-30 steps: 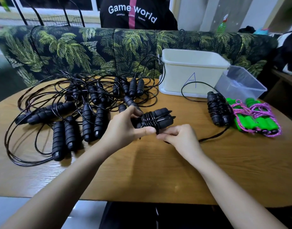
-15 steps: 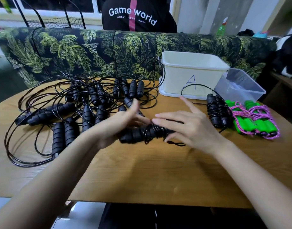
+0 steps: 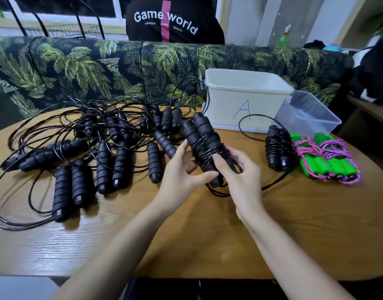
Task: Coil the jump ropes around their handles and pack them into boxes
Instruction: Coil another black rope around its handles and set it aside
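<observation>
My left hand (image 3: 184, 172) and right hand (image 3: 240, 178) both grip the coiled black jump rope (image 3: 202, 135), held tilted above the desk (image 3: 208, 234). I see loose black ropes (image 3: 63, 187) sprawled to its left, a wound bundle (image 3: 277, 150) lying right, and the white box (image 3: 244, 98) marked A behind.

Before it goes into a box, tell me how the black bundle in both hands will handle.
The black bundle likely lifts as one stiff piece: cord is wound round both handles. Its loose tail below probably flops and may unwind if released.
</observation>
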A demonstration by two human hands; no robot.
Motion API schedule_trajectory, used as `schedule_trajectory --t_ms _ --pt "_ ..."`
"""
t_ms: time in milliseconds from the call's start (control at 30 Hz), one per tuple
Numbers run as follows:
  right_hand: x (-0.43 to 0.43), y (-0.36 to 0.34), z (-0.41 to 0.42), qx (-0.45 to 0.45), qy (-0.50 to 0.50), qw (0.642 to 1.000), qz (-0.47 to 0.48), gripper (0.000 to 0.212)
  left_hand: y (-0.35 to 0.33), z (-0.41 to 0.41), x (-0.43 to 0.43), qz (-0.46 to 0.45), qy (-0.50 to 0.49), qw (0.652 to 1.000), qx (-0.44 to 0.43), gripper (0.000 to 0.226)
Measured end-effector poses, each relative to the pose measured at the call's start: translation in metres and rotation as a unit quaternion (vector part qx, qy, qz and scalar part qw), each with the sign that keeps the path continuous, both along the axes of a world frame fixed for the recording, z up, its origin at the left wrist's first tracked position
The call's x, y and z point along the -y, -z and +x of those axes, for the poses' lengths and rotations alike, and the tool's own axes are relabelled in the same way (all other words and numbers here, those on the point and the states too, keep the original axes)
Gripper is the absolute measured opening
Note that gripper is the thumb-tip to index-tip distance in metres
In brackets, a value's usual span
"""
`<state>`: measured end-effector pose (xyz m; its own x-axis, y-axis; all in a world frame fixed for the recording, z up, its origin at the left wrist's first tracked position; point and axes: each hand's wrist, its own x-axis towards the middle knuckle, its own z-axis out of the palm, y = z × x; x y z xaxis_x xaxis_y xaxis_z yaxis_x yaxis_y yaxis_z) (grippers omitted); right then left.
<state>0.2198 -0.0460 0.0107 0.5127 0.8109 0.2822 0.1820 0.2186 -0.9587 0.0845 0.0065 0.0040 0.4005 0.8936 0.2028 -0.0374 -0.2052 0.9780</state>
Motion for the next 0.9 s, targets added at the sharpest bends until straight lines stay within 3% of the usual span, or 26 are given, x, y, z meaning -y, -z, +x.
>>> schedule_trajectory --t_ms 100,200,367,533,633,700,800,900 --pt "-0.002 0.004 0.008 -0.048 -0.022 0.999 -0.016 0.019 0.002 -0.004 -0.010 0.017 0.013 1.000 -0.016 0.076" --pt "-0.004 0.007 0.016 -0.027 -0.022 0.998 -0.044 0.024 0.001 -0.007 -0.019 0.032 0.037 0.999 -0.024 0.069" --pt "-0.018 0.013 0.019 0.128 -0.003 0.990 -0.063 0.048 -0.002 0.006 -0.034 0.062 0.002 0.998 0.017 0.043" --pt "-0.033 0.018 0.018 0.320 -0.020 0.946 -0.038 0.067 -0.002 0.012 -0.053 0.092 -0.011 0.996 -0.002 0.061" --pt "-0.036 0.019 0.021 0.406 -0.036 0.907 -0.101 0.062 0.010 0.011 -0.062 0.094 -0.013 0.995 -0.004 0.067" --pt "-0.034 0.020 0.021 0.444 -0.059 0.884 -0.133 0.061 0.017 0.008 -0.065 0.093 -0.001 0.996 -0.014 0.066" --pt "-0.032 0.023 0.016 0.486 -0.038 0.861 -0.147 0.077 0.022 0.004 -0.067 0.108 0.021 0.993 -0.043 0.047" --pt "-0.030 0.024 0.011 0.512 -0.005 0.846 -0.149 0.080 0.022 0.002 -0.066 0.115 0.056 0.990 -0.052 0.049"
